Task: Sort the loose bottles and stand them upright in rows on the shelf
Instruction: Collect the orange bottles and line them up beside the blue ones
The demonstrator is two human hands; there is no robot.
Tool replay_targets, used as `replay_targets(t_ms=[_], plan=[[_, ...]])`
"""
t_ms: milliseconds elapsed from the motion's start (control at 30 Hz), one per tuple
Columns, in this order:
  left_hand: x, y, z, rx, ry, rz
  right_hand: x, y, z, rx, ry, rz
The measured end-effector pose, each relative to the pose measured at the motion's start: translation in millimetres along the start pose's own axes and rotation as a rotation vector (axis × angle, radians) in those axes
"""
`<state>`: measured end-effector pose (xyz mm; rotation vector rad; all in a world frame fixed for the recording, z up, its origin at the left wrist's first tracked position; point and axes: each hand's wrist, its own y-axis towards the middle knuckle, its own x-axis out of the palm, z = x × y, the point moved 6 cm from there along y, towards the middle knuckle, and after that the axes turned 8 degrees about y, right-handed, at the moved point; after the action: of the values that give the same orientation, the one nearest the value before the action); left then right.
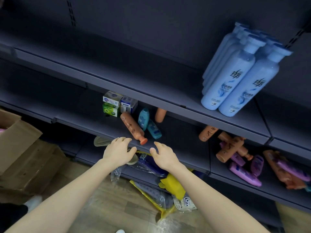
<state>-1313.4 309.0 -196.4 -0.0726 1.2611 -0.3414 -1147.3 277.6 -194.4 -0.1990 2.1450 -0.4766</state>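
With both hands open and empty — left hand [117,151], right hand [164,155] — grip the orange bottle [133,127] mid-body, then stand it upright on the shelf [87,125].

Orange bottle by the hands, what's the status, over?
Left hand and right hand open, empty, at shelf edge. Orange plastic bottle with red cap lying flat, untouched. Two teal bottles lying beside it.

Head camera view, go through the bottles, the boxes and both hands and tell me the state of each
Pale blue bottles: upright, in rows.
Orange bottle: lying, cap toward shelf edge.
Teal bottles: lying.
Orange and purple bottles: lying in a heap.
Small boxes: stacked.
Left hand: open, empty.
Right hand: open, empty.
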Motion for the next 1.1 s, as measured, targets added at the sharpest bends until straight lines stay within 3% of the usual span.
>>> replay_targets(t_ms=[800,1100], plan=[[71,54,8,-0.070,-0.062,-0.083,35,81,42,0.037,-0.008,-0.073],[118,76,-8,-0.117,-0.060,-0.121,56,115,65,0.010,0.027,-0.012]])
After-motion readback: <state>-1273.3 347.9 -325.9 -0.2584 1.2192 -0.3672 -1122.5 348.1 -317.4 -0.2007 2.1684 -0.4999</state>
